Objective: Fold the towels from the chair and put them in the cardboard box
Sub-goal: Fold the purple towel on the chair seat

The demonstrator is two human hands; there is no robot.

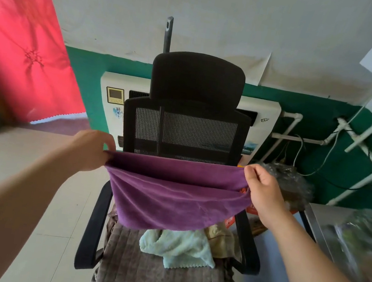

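Left hand: pinches one upper corner of the purple towel.
Right hand: grips the opposite corner; towel hangs doubled above the seat.
Chair: black mesh office chair; light green towel crumpled on its grey seat cushion.
Room: green-and-white wall, red curtain, pale tiled floor.

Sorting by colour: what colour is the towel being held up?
Purple towel, seen in the head view.

Red curtain, green-white wall
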